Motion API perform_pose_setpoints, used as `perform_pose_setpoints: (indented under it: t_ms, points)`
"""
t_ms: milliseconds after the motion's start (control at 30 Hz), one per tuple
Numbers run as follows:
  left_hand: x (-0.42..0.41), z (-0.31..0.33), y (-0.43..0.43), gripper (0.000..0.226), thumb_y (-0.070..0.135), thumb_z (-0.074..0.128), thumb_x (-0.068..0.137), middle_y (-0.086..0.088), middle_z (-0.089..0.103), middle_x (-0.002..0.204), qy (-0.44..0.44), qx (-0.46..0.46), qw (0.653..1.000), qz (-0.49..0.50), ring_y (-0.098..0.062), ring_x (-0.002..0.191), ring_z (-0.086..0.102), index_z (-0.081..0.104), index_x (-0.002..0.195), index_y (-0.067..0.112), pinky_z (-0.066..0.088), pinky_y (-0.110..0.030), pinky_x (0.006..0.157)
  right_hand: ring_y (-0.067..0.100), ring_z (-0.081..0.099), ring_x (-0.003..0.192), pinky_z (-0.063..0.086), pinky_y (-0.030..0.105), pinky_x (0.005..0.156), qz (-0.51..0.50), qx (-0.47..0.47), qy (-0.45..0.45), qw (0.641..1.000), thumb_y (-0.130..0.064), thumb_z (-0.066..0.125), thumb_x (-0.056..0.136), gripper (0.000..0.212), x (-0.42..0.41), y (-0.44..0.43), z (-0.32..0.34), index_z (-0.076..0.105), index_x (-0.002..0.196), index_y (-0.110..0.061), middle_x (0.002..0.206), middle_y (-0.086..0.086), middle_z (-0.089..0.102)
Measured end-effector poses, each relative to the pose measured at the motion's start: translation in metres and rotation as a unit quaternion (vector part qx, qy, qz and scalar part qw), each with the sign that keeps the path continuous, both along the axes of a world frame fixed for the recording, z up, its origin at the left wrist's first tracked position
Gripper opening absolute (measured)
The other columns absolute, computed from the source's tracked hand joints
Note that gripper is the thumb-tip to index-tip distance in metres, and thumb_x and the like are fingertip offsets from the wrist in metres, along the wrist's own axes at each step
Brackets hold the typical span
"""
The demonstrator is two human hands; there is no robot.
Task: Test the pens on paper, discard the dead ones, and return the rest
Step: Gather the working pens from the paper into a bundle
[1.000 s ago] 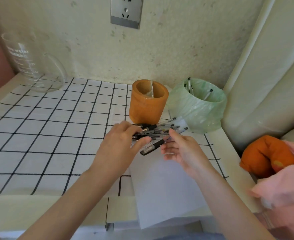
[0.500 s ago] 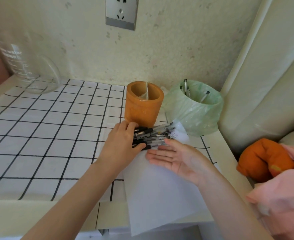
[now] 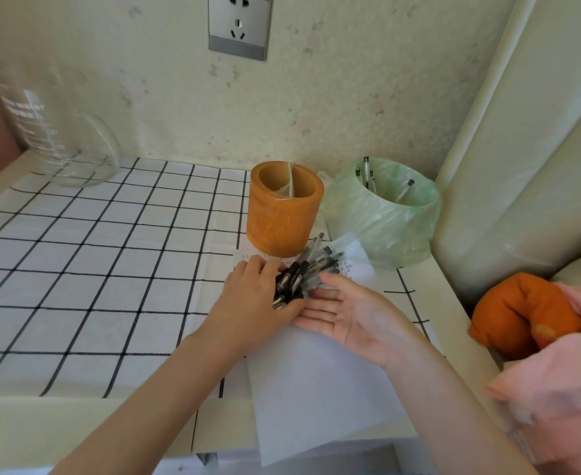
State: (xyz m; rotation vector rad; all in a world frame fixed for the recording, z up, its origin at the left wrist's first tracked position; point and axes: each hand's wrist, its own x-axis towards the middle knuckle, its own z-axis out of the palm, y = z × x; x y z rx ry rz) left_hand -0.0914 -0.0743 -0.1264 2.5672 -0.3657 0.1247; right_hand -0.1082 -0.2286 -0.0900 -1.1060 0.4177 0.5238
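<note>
Lettering in white on glass jug [image 3: 56,132] at far left of table [image 3: 59,430]: "water" just legible near top, rest too blurred, graduation marks below. Small dark scribbles [image 3: 347,267] along far edge of paper [image 3: 316,389], too small to read. Containers next. Upright orange holder [image 3: 282,214] at back edge of paper, clear divider across its inside, anything deeper hidden by the wall. Just right of it, bin [image 3: 381,221] lined w/ a pale green bag, a few binned pens [image 3: 367,173] leaning inside. Jug see-through, standing on the cloth, well apart from the rest. Main bundle of pens [image 3: 311,269] lying on far end of paper, right in front of holder, dark grip ends toward the person, far ends fanned toward bin. Clasped over bundle's near end: left hand [image 3: 254,303], fingers curled on top, thumb at its near side. Beside it, right hand [image 3: 350,313] slack & unclenched, palm up, fingers straight, fingertips touching bundle from the right, holding nothing. Paper's near end hanging past table edge, sheet itself on white cloth [image 3: 93,252] w/ black grid. Above holder, wall socket [image 3: 239,25]. Off to the right, orange plush [image 3: 515,303] & pink fabric [image 3: 563,389], both beyond table edge.
</note>
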Motion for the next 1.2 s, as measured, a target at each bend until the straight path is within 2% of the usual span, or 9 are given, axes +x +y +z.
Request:
perform_pose_setpoints:
  t_ms: [200, 300, 400, 533, 700, 800, 900, 1067, 1200]
  points:
    - [-0.007, 0.002, 0.004, 0.057, 0.034, 0.060, 0.083, -0.003, 0.045, 0.113, -0.009, -0.050, 0.998, -0.027, -0.020, 0.107, 0.044, 0.038, 0.135, 0.023, 0.038, -0.028, 0.093, 0.033, 0.071, 0.080, 0.061, 0.039, 0.071, 0.010, 0.003, -0.009, 1.000, -0.024, 0.053, 0.094, 0.037, 0.000, 0.007, 0.000, 0.056, 0.108, 0.010, 0.097, 0.029, 0.067]
    - [-0.014, 0.006, 0.002, 0.057, 0.033, 0.056, 0.086, 0.000, 0.043, 0.112, 0.006, -0.070, 0.996, -0.051, -0.017, 0.108, 0.043, 0.033, 0.139, 0.030, 0.039, -0.030, 0.096, 0.027, 0.072, 0.072, 0.061, 0.036, 0.064, 0.017, -0.029, -0.030, 0.999, -0.029, 0.052, 0.095, 0.036, 0.000, 0.010, -0.002, 0.059, 0.108, 0.004, 0.083, 0.020, 0.072]
    - [-0.020, 0.007, -0.001, 0.053, 0.035, 0.052, 0.088, 0.000, 0.042, 0.115, 0.003, -0.078, 0.996, -0.052, -0.017, 0.109, 0.042, 0.034, 0.138, 0.032, 0.039, -0.032, 0.097, 0.024, 0.072, 0.072, 0.060, 0.036, 0.060, 0.021, -0.060, -0.045, 0.997, -0.031, 0.049, 0.097, 0.035, 0.001, 0.015, -0.002, 0.061, 0.111, -0.001, 0.088, 0.016, 0.072]
    - [-0.027, 0.008, -0.003, 0.053, 0.036, 0.052, 0.087, 0.002, 0.037, 0.122, -0.020, -0.038, 0.997, -0.056, -0.016, 0.112, 0.038, 0.035, 0.137, 0.035, 0.033, -0.031, 0.099, 0.028, 0.070, 0.085, 0.060, 0.039, 0.070, 0.028, -0.087, -0.043, 0.995, -0.034, 0.050, 0.096, 0.041, 0.005, 0.018, -0.002, 0.062, 0.115, 0.000, 0.102, 0.021, 0.071]
    - [-0.032, 0.013, 0.003, 0.051, 0.035, 0.058, 0.084, 0.009, 0.041, 0.118, 0.000, -0.088, 0.991, -0.099, -0.009, 0.110, 0.036, 0.043, 0.133, 0.036, 0.033, -0.024, 0.100, 0.028, 0.070, 0.095, 0.058, 0.043, 0.081, 0.021, -0.135, -0.030, 0.990, -0.037, 0.053, 0.095, 0.040, 0.007, 0.021, -0.006, 0.063, 0.110, -0.001, 0.102, 0.018, 0.072]
    - [-0.033, 0.017, 0.005, 0.047, 0.037, 0.062, 0.081, 0.015, 0.046, 0.115, 0.029, -0.122, 0.986, -0.110, -0.006, 0.110, 0.040, 0.051, 0.127, 0.035, 0.034, -0.022, 0.099, 0.023, 0.070, 0.081, 0.058, 0.032, 0.064, 0.024, -0.175, -0.024, 0.984, -0.035, 0.054, 0.094, 0.036, 0.007, 0.023, -0.007, 0.064, 0.107, -0.003, 0.092, 0.014, 0.072]
    - [-0.034, 0.027, 0.010, 0.027, 0.032, 0.062, 0.083, 0.021, 0.057, 0.105, 0.073, -0.186, 0.975, -0.097, 0.002, 0.100, 0.052, 0.063, 0.110, 0.034, 0.042, -0.018, 0.090, 0.024, 0.068, 0.072, 0.053, 0.028, 0.053, 0.036, -0.206, -0.026, 0.977, -0.025, 0.051, 0.095, 0.029, 0.005, 0.024, -0.007, 0.064, 0.107, -0.002, 0.088, 0.016, 0.071]
    - [-0.027, 0.039, 0.020, 0.018, 0.016, 0.051, 0.092, 0.010, 0.070, 0.084, 0.071, -0.293, 0.954, 0.009, 0.005, 0.069, 0.063, 0.065, 0.088, 0.027, 0.044, -0.010, 0.055, 0.037, 0.070, 0.091, 0.058, 0.040, 0.068, 0.062, -0.190, -0.056, 0.978, -0.022, 0.053, 0.094, 0.025, 0.001, 0.022, -0.004, 0.062, 0.100, 0.001, 0.094, 0.021, 0.073]
    - [-0.018, 0.021, 0.027, 0.016, 0.026, 0.055, 0.089, 0.008, 0.063, 0.097, -0.064, -0.092, 0.991, 0.076, -0.011, 0.091, 0.059, 0.060, 0.104, 0.021, 0.047, -0.024, 0.073, 0.041, 0.070, 0.084, 0.057, 0.050, 0.080, 0.070, -0.161, -0.083, 0.981, -0.017, 0.051, 0.095, 0.019, -0.004, 0.022, 0.004, 0.056, 0.097, 0.001, 0.083, 0.016, 0.071]
